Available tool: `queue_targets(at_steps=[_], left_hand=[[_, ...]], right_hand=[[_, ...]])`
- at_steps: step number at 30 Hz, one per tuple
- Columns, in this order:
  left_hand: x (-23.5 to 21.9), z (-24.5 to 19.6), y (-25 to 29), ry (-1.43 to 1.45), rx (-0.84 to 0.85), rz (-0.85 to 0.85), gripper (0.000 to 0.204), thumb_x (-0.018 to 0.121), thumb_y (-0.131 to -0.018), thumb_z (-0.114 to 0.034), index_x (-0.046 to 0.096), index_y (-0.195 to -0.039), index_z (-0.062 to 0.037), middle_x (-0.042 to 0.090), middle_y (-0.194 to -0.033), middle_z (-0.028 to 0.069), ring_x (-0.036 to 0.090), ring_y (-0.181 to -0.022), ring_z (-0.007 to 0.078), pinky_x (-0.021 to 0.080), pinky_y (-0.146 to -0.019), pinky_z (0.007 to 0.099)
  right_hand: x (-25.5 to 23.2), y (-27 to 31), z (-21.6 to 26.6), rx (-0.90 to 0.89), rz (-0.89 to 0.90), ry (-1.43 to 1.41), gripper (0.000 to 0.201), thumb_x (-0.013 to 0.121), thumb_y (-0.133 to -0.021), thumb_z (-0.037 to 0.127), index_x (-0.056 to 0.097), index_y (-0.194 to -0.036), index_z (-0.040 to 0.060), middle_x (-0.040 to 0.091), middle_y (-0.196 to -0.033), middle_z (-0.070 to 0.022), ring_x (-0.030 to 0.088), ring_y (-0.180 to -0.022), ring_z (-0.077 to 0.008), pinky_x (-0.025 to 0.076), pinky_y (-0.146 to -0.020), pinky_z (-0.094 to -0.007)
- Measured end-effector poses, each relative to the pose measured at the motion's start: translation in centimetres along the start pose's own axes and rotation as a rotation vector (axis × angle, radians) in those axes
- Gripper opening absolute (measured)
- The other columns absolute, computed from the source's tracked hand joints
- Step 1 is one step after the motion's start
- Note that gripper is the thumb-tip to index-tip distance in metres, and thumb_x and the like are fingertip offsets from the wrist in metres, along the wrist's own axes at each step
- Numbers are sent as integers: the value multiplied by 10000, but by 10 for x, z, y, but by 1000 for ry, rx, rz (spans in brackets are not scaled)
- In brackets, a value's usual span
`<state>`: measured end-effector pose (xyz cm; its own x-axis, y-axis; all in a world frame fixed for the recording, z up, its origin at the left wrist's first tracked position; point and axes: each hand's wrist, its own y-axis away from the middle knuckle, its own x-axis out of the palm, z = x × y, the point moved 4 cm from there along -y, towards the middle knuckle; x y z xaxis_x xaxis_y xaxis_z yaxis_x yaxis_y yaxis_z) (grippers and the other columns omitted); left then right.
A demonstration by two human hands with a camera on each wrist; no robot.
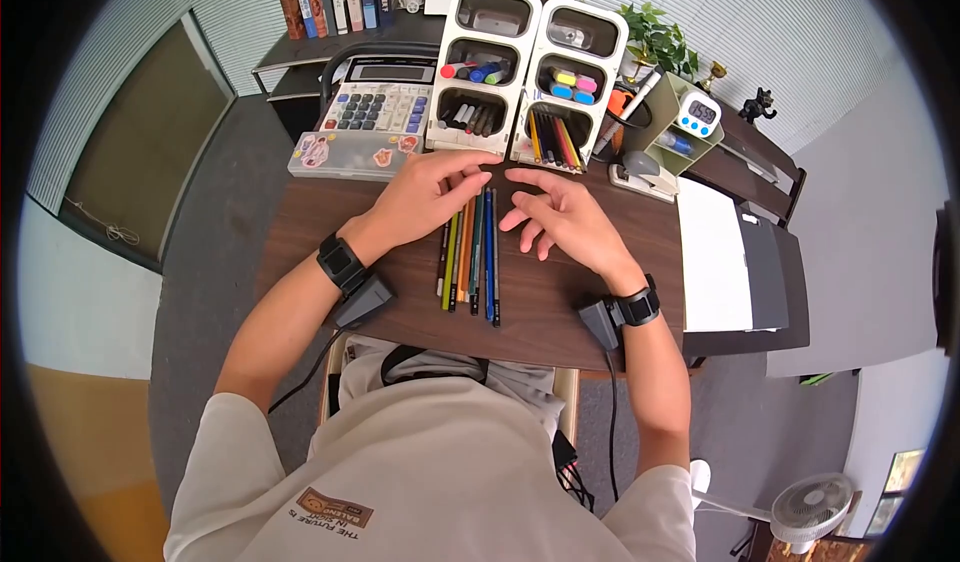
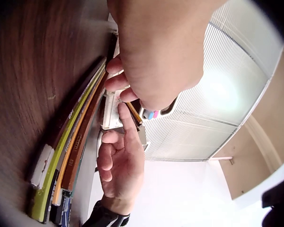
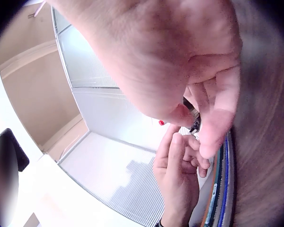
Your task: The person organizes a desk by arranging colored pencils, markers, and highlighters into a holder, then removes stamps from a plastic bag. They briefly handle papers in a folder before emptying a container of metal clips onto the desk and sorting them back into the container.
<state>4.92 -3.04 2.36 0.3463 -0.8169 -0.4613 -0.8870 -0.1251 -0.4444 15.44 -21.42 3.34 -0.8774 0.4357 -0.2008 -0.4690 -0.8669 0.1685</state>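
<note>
Several colored pencils (image 1: 467, 262) lie side by side on the dark wooden table, their ends pointing toward the person. Over their far ends hovers the left hand (image 1: 430, 194), fingers loosely bent and holding nothing. To the right of the pencils is the right hand (image 1: 570, 220), its fingers spread and relaxed, also holding nothing. The two hands face each other with a small gap between the index fingertips. In the left wrist view a yellow-green pencil (image 2: 54, 170) and a brown pencil (image 2: 80, 146) show close up. Beyond the hands, more pencils (image 1: 556, 144) stand in a white organizer's lower compartment.
Two white organizer towers (image 1: 532, 72) hold markers and highlighters. Left of them are a calculator (image 1: 378, 109) and a translucent case (image 1: 340, 155). A stapler (image 1: 645, 177), a green holder with a timer (image 1: 698, 112) and white paper (image 1: 715, 262) are at right.
</note>
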Motion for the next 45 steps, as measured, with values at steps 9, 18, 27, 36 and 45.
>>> queue_targets(at_steps=[9, 18, 27, 36, 45], left_hand=[[-2, -1, 0, -13, -1, 10, 300, 682, -1028, -130, 722, -1324, -98, 734, -919, 24, 611, -693, 48, 499, -632, 231], [-3, -1, 0, -25, 12, 10, 295, 685, -1027, -133, 727, -1318, -104, 727, -898, 19, 606, -693, 45, 496, -635, 232], [-1, 3, 0, -38, 40, 11, 259, 682, -1024, -114, 744, -1275, -93, 755, -908, 37, 670, -730, 62, 519, -648, 239], [1, 2, 1, -135, 116, 25, 266, 693, -1009, -112, 748, -1269, -104, 754, -932, 52, 651, -710, 115, 521, -640, 272], [3, -9, 4, -224, 173, 163, 284, 722, -973, -113, 753, -1255, -128, 724, -918, 77, 660, -747, 207, 519, -662, 331]], right_hand=[[2, -2, -3, -17, -12, -43, 638, 569, -1083, 179, 276, -1620, -3, 739, -1028, -118, 680, -702, -131, 548, -542, -269], [11, -1, -5, -206, -8, 379, 288, 751, -966, 206, 722, -1193, 29, 703, -729, -64, 609, -618, -133, 496, -584, -322], [9, 7, 3, -336, -67, 699, 246, 779, -849, 164, 705, -1057, 56, 685, -797, -97, 690, -765, -318, 540, -704, -430], [2, 9, 6, -176, -173, 806, 223, 750, -844, 135, 683, -1028, 29, 756, -916, -140, 729, -885, -347, 575, -801, -442], [3, 8, 9, -222, -92, 369, 172, 752, -895, 67, 676, -1034, 0, 700, -884, -21, 645, -757, -85, 535, -677, -274]])
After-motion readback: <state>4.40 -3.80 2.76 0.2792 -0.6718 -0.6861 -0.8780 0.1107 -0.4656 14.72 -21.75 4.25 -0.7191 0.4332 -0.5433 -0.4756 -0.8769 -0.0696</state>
